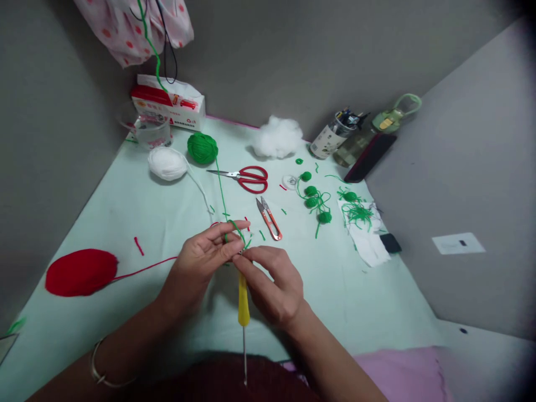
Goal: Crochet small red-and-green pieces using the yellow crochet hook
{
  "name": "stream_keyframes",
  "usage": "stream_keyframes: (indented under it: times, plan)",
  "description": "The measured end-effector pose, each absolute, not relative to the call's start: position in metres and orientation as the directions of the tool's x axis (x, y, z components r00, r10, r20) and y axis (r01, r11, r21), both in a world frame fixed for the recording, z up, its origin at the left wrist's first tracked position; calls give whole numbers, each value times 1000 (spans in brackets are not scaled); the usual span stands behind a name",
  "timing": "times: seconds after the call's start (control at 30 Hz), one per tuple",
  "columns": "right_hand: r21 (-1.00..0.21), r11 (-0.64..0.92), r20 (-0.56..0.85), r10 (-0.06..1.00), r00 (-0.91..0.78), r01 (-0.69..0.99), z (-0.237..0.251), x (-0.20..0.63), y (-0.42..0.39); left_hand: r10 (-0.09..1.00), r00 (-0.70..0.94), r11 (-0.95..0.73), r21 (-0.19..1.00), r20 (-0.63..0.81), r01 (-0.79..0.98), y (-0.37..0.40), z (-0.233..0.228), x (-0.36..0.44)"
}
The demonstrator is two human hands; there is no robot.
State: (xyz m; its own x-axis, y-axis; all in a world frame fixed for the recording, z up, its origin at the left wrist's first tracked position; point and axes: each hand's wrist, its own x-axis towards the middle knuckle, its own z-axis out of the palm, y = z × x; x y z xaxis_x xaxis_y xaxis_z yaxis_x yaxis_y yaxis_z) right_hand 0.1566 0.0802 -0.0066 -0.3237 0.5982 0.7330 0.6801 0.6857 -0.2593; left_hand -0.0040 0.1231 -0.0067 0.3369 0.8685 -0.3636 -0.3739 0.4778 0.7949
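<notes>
My left hand (pixel 211 248) is closed, with green yarn (pixel 223 192) looped over its forefinger and pinched at the thumb. That strand runs back to a green yarn ball (pixel 202 148). Close against it, my right hand (pixel 272 279) grips a crochet hook (pixel 243 301) with a yellow handle, whose second metal end points down toward my body. The working tip and any stitches between the fingertips are too small and covered to make out. Just beyond the hands lie orange thread snips (pixel 270 219) and red-handled scissors (pixel 251 179).
Left are a red yarn ball (pixel 81 272) and a white yarn ball (pixel 167 163). Behind stand a tissue box (pixel 184 111), a plastic tub (pixel 153 132) and white stuffing (pixel 277 137). Right are small green crocheted balls (pixel 311 202), a pen holder (pixel 329 139), a bottle (pixel 355 146) and a phone (pixel 371 158).
</notes>
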Motion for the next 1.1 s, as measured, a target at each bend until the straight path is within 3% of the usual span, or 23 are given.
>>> stream_keyframes:
  times: [0.13,0.23,0.37,0.43,0.53,0.73,0.83,1.1]
  plan:
    - [-559,627,637,743,-203,542,-6,160,81,885,298,451,817,-358,-359,127,-7,-6]
    - [-753,495,541,841,-21,434,-5,162,85,895,281,428,841,-346,-331,127,-7,-6]
    - [-876,317,325,945,-41,364,-8,164,92,898,288,415,857,-332,-306,123,-9,-4]
    - [-869,313,308,948,-77,383,-10,165,94,887,317,430,848,-335,-310,123,-11,-3]
    - [-822,382,388,919,-75,422,-11,166,95,860,383,466,824,-337,-323,122,-13,-3]
    - [-558,491,562,817,-131,669,-14,166,93,779,511,563,765,-363,-314,123,-11,-2]
    - [-488,510,601,785,-151,708,-15,166,92,782,534,545,770,-322,-333,124,-10,-3]
    - [-500,524,607,780,-152,689,-12,172,95,854,434,439,845,-286,-307,129,-8,-8]
